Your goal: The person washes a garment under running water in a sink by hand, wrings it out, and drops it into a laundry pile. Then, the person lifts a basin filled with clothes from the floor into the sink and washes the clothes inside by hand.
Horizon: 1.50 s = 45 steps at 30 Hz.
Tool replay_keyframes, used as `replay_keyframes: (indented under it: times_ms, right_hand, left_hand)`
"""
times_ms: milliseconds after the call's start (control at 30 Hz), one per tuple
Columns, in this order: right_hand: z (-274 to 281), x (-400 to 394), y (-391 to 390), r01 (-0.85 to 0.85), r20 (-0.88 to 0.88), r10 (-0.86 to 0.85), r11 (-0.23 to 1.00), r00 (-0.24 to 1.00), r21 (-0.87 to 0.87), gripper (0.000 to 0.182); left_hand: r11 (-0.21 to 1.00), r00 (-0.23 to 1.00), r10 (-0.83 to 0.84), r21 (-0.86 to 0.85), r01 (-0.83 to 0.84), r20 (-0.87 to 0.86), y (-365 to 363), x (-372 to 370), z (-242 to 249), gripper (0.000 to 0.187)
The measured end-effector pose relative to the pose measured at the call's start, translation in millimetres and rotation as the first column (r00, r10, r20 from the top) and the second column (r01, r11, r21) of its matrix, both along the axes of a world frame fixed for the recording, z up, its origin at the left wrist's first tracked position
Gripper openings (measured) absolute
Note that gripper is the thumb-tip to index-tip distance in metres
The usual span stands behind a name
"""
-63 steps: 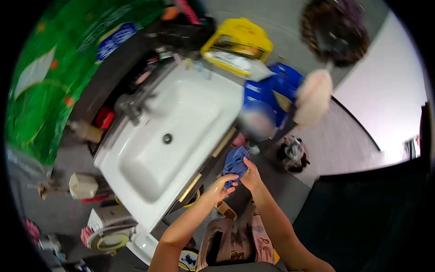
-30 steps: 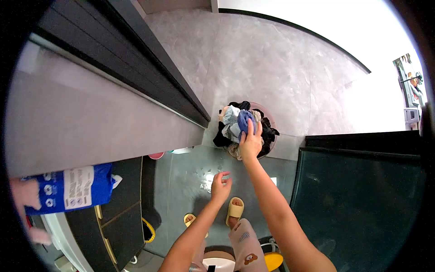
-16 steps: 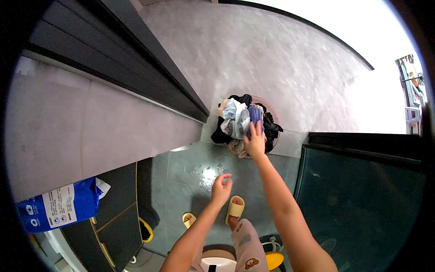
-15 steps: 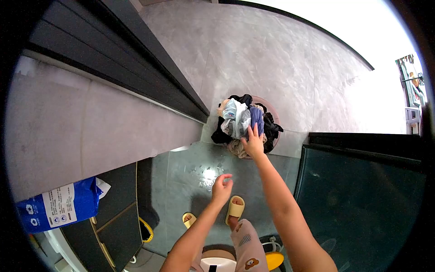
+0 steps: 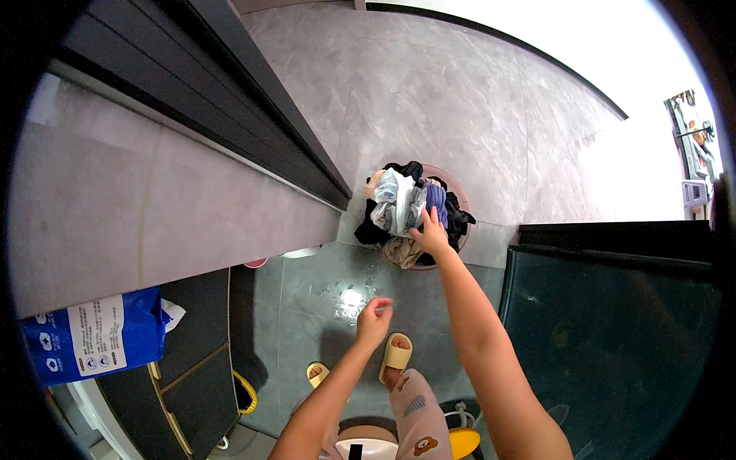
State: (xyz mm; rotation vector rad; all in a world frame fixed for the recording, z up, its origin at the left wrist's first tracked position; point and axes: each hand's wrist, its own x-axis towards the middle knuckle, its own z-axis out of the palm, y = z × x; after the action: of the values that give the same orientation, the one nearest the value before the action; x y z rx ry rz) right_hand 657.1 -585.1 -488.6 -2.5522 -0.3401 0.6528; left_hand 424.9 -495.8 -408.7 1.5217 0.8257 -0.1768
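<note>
A heap of clothes fills a pink basin [image 5: 458, 180] on the floor ahead of me. On it lie a purple-blue garment [image 5: 436, 198], a white and light-blue one [image 5: 393, 185], a beige one [image 5: 402, 251] and black ones [image 5: 460, 220]. My right hand [image 5: 432, 236] rests against the purple-blue garment at the heap's near side, fingers spread and not closed around it. Nearer to me, my left hand [image 5: 375, 320] hangs in the air over the wet floor. Its fingers are loosely bent, apart from the thumb, and nothing shows in them.
At left, a blue package [image 5: 115, 333] sits by a dark cabinet [image 5: 201, 368]. A dark door [image 5: 253, 92] stands beyond the grey wall. To the right is a dark glass panel [image 5: 606, 330]. My feet wear yellow slippers [image 5: 396, 354] on wet grey floor [image 5: 307, 307].
My right hand has shifted slightly on the clothes, its fingers a little more bent. The left hand stays nearly in place. The view has tilted slightly.
</note>
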Motion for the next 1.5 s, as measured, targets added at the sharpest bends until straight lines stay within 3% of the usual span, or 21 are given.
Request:
replay_keyframes:
  times_ms: [67, 100, 200, 233, 333, 467, 567, 733, 833, 967, 1133, 1333, 1367, 1500]
  right_hand:
    - [4.2, -0.3, 4.0, 0.150, 0.139, -0.165, 0.982, 0.976, 0.113, 0.073]
    - [8.8, -2.2, 5.4, 0.116, 0.189, -0.142, 0.983, 0.972, 0.143, 0.068]
    - [5.5, -14.4, 5.3, 0.058, 0.245, -0.060, 0.998, 0.968, 0.014, 0.066]
    - [1.5, -15.3, 6.4, 0.121, 0.297, -0.130, 0.991, 0.946, 0.050, 0.065]
    - [18.3, -17.6, 6.2, 0.124, 0.268, -0.134, 0.991, 0.954, 0.055, 0.065]
    - [29.2, -25.7, 3.1, 0.113, 0.308, -0.149, 0.985, 0.940, 0.132, 0.060]
    - [61.9, -56.9, 3.7, 0.131, 0.246, -0.176, 0.973, 0.953, 0.190, 0.054]
    - [142.9, -133.8, 2.4, 0.062, 0.126, -0.096, 0.966, 0.987, 0.252, 0.043]
    - [179.2, -168.4, 3.9, 0.103, -0.086, -0.087, 0.972, 0.993, 0.210, 0.037]
    - [220.6, -200.1, 12.8, 0.126, -0.156, -0.098, 0.975, 0.983, 0.181, 0.032]
    - [239.4, -220.1, 15.5, 0.181, -0.250, -0.128, 0.963, 0.960, 0.199, 0.029]
    - [265.2, -249.7, 13.2, 0.024, -0.198, 0.027, 0.967, 0.980, 0.253, 0.024]
    - [281.5, -254.4, 20.5, -0.020, -0.229, 0.066, 0.980, 0.971, 0.196, 0.023]
    - [332.8, -284.8, 58.1, -0.265, -0.174, 0.329, 0.913, 0.928, 0.309, 0.020]
  left_hand:
    - [1.000, 1.000, 0.003, -0.006, -0.003, 0.019, -2.9, -0.9, -5.3, 0.017]
    - [1.000, 1.000, 0.005, -0.008, -0.005, 0.026, -3.7, -1.3, -6.9, 0.017]
    - [0.999, 0.999, -0.028, -0.022, 0.029, 0.020, -1.3, -0.3, 1.1, 0.015]
    - [0.999, 0.999, -0.046, -0.028, 0.047, 0.014, 0.4, 1.1, 5.8, 0.014]
    - [0.998, 0.998, -0.063, -0.022, 0.063, -0.031, 3.0, 3.1, 16.0, 0.014]
    - [1.000, 0.999, -0.005, 0.010, 0.005, 0.051, 1.8, -2.4, 12.4, 0.014]
    - [0.998, 0.999, -0.022, 0.060, 0.020, 0.042, -0.9, -5.8, 36.0, 0.015]
    - [0.998, 0.998, 0.006, 0.058, -0.010, 0.055, -5.9, -24.9, 116.4, 0.016]
    - [0.997, 0.994, 0.051, 0.057, -0.056, 0.093, -4.7, -43.0, 157.9, 0.016]
    - [0.997, 0.996, 0.065, 0.029, -0.066, 0.055, 2.3, -63.3, 206.2, 0.016]
    - [0.994, 0.996, 0.089, 0.068, -0.091, 0.031, 2.9, -78.0, 195.6, 0.014]
    - [0.969, 0.977, 0.214, 0.123, -0.214, 0.009, 7.0, -97.9, 220.7, 0.017]
    - [0.956, 0.965, 0.263, 0.132, -0.263, 0.013, 9.7, -106.0, 226.3, 0.017]
    - [0.853, 0.887, 0.461, 0.255, -0.455, 0.040, 24.8, -157.2, 252.1, 0.020]
